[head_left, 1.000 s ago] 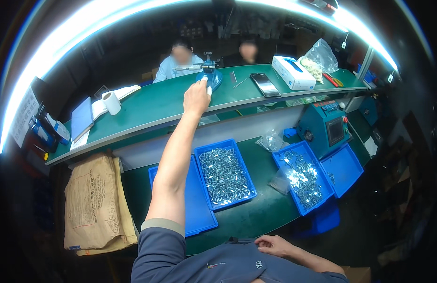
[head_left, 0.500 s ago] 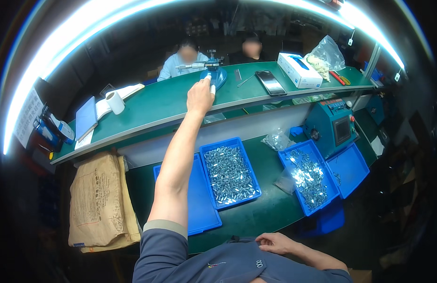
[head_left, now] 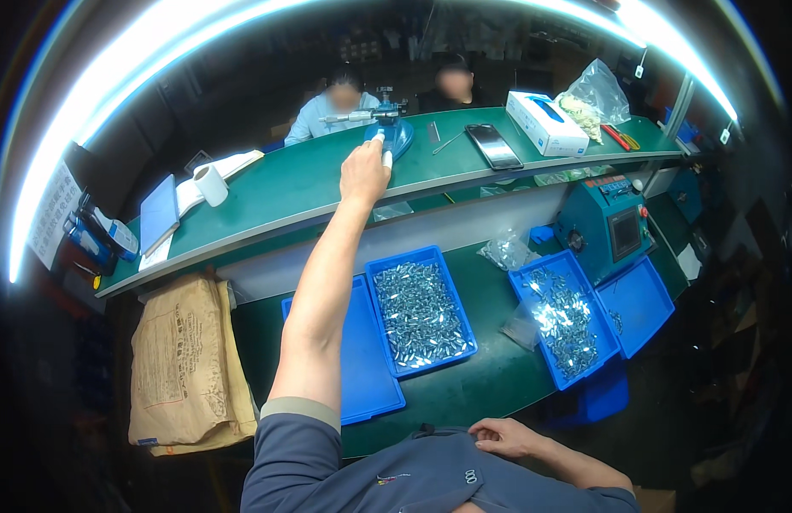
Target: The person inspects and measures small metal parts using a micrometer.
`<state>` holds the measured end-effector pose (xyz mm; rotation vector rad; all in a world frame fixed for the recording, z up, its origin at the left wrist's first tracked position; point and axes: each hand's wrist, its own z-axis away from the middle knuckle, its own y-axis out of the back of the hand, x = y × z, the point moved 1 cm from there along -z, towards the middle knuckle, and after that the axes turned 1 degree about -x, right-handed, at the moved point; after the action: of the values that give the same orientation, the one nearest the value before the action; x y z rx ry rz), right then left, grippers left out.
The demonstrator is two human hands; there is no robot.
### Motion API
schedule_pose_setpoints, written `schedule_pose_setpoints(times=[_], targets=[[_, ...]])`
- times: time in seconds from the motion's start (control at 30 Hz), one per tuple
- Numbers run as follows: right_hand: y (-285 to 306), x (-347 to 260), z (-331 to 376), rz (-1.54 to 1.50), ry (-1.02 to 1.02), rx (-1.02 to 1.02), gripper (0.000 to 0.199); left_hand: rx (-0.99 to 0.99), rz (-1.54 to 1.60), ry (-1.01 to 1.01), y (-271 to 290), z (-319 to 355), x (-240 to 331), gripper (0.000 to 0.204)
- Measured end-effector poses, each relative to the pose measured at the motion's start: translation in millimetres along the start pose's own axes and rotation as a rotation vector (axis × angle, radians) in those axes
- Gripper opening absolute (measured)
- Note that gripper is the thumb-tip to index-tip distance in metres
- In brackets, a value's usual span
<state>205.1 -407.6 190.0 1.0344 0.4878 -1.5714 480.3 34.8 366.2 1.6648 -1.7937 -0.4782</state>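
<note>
Left hand [head_left: 364, 173] stretched to upper shelf, grip pinching small white piece [head_left: 385, 157] beside blue dish [head_left: 397, 137]. Right hand [head_left: 505, 438] loosely curled against torso. Advice: steady arm, avoid nudging dish.
</note>
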Motion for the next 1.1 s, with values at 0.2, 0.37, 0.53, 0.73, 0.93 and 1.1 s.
schedule_pose_setpoints(times=[0.2,0.37,0.53,0.73,0.93,1.1], targets=[[-6.2,-7.4,-1.8,-0.087,0.087,0.053,0.051,-0.014,-0.007,0.003,0.6,0.7,-2.9,0.033],[6.3,-5.4,7.1,-0.109,-0.117,-0.097,0.046,0.007,-0.013,-0.013,0.5,1.0,-1.8,0.033],[2.9,-0.3,1.7,-0.05,-0.134,-0.079,0.05,-0.019,0.001,0.009,3.2,0.1,3.3,0.033],[-2.8,-6.8,0.2,-0.215,0.158,0.083,0.05,-0.024,0.0,0.01,3.6,0.7,-1.0,0.033],[14.5,-1.7,20.6,-0.463,-0.206,-0.225,0.037,-0.016,0.013,0.004,3.5,0.5,0.5,0.032],[6.5,16.0,12.2,-0.541,-0.13,-0.196,0.036,-0.018,-0.006,0.002,3.0,-0.5,2.5,0.032]])
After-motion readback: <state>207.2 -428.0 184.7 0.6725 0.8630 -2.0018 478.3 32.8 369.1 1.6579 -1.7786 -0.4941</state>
